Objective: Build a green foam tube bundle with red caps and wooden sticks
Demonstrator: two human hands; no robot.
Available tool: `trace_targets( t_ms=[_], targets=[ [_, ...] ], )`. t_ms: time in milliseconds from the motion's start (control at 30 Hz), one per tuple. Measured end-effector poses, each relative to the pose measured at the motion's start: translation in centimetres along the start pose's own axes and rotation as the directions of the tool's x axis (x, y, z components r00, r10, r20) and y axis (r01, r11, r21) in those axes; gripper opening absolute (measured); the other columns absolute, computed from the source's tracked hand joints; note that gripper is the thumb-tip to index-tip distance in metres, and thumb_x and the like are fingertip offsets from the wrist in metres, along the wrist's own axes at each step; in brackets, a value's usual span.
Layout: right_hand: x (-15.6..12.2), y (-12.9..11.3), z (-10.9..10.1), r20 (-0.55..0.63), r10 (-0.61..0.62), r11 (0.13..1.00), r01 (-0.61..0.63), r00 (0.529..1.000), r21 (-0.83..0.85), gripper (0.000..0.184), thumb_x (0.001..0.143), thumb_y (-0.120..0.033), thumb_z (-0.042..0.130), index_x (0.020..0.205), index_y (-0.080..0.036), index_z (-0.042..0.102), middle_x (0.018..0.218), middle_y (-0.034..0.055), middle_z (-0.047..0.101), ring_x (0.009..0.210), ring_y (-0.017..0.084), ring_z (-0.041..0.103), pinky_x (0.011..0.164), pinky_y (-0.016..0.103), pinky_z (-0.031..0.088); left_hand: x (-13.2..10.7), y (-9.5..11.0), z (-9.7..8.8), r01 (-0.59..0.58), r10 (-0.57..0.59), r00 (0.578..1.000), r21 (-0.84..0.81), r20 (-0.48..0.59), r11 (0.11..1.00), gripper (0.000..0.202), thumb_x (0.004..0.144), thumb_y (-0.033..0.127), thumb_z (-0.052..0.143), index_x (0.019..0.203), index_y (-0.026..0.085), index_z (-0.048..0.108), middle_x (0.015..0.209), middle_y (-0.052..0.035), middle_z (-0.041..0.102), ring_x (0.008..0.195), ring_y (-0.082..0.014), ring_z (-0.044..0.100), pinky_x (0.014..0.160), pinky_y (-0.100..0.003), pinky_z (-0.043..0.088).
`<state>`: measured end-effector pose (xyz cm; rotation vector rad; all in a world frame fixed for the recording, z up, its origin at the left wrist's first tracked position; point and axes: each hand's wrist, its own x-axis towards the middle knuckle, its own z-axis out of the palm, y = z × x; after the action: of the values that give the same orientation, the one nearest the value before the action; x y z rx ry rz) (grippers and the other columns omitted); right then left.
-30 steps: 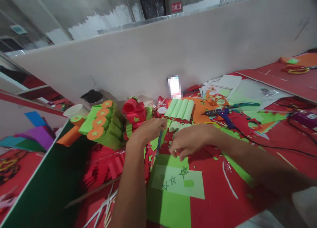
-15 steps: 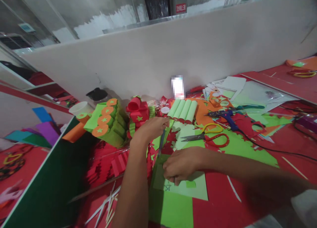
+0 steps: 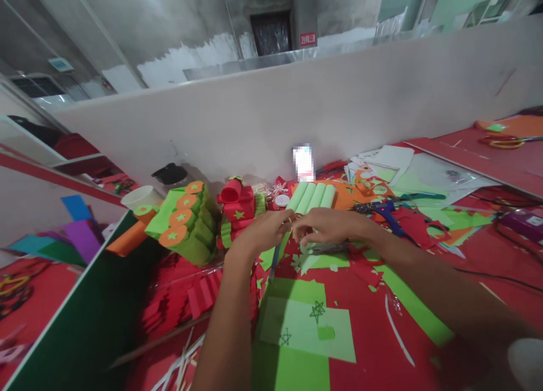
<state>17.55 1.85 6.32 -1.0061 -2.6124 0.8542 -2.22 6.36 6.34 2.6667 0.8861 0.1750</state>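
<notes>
My left hand (image 3: 263, 230) is closed in a pinch on a thin blue pen (image 3: 274, 262) that hangs down from its fingers. My right hand (image 3: 327, 227) is curled right beside it, fingertips touching the left fingertips, and what it holds is too small to make out. Below the hands lies a pale green sheet (image 3: 307, 329) with two drawn stars (image 3: 317, 310), on a brighter green sheet (image 3: 290, 368). Scissors (image 3: 339, 248) lie partly hidden under my right hand.
Red paper covers the table (image 3: 373, 334). Green and orange paper rolls (image 3: 183, 223), a red paper piece (image 3: 234, 201) and pale green tubes (image 3: 313, 196) stand behind the hands. A blue glue gun (image 3: 384, 209) with cable lies right. A white divider wall (image 3: 297, 108) runs along the back.
My right hand has lifted off the pale green sheet and moved up to meet my left hand. The scissors are now partly covered by it. The camera tilted up slightly.
</notes>
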Motion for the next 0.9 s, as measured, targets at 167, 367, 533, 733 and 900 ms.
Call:
trace_targets(
  t_ms=[167, 367, 533, 733, 900],
  targets=[
    [-0.2, 1.9, -0.3, -0.223, 0.207, 0.978, -0.21, 0.953, 0.01, 0.018, 0.077, -0.021, 0.065, 0.083, -0.021, 0.047, 0.074, -0.0013, 0.063, 0.064, 0.015, 0.055, 0.051, 0.024, 0.031, 0.5, 0.7, 0.7, -0.026, 0.017, 0.995, -0.087, -0.102, 0.996, 0.021, 0.092, 0.029, 0.035, 0.095, 0.02, 0.054, 0.083, -0.0051, 0.063, 0.071, -0.0179, 0.056, 0.062, -0.026, 0.039],
    [0.0, 2.7, 0.0, -0.259, 0.253, 0.966, -0.259, 0.932, 0.012, 0.021, 0.078, -0.025, 0.064, 0.081, -0.022, 0.043, 0.072, -0.0012, 0.061, 0.063, 0.015, 0.053, 0.051, 0.025, 0.029, 1.6, 0.4, 2.0, -0.062, 0.028, 0.99, -0.249, -0.138, 0.966, 0.014, 0.087, 0.028, 0.048, 0.095, 0.02, 0.055, 0.094, -0.0065, 0.066, 0.08, -0.0184, 0.06, 0.066, -0.026, 0.043],
    [0.1, 2.8, -0.1, -0.296, 0.229, 0.972, -0.232, 0.927, 0.024, 0.025, 0.075, -0.027, 0.066, 0.085, -0.022, 0.044, 0.073, -0.0025, 0.06, 0.062, 0.014, 0.053, 0.052, 0.025, 0.031, 2.0, 0.1, 2.4, -0.084, 0.024, 0.984, -0.345, -0.174, 0.935, 0.01, 0.084, 0.02, 0.051, 0.092, 0.019, 0.055, 0.093, -0.0059, 0.066, 0.087, -0.0179, 0.061, 0.071, -0.026, 0.044],
    [-0.1, 2.7, -0.3, -0.322, 0.235, 0.972, -0.229, 0.917, 0.058, 0.024, 0.075, -0.027, 0.065, 0.086, -0.022, 0.044, 0.074, -0.002, 0.062, 0.062, 0.014, 0.055, 0.052, 0.024, 0.031, 2.1, 0.3, 2.5, -0.105, 0.03, 0.979, -0.371, -0.201, 0.923, 0.01, 0.082, 0.016, 0.05, 0.091, 0.019, 0.054, 0.087, -0.0043, 0.063, 0.082, -0.0163, 0.059, 0.069, -0.025, 0.043],
    [0.0, 3.0, -0.3, -0.346, 0.247, 0.969, -0.226, 0.905, 0.101, 0.025, 0.074, -0.022, 0.064, 0.089, -0.022, 0.044, 0.077, -0.001, 0.065, 0.066, 0.015, 0.058, 0.055, 0.024, 0.035, 2.3, 0.3, 2.9, -0.114, 0.033, 0.974, -0.357, -0.224, 0.927, 0.011, 0.081, 0.014, 0.048, 0.091, 0.019, 0.051, 0.084, -0.0027, 0.06, 0.075, -0.0144, 0.056, 0.065, -0.025, 0.042]
  ],
)
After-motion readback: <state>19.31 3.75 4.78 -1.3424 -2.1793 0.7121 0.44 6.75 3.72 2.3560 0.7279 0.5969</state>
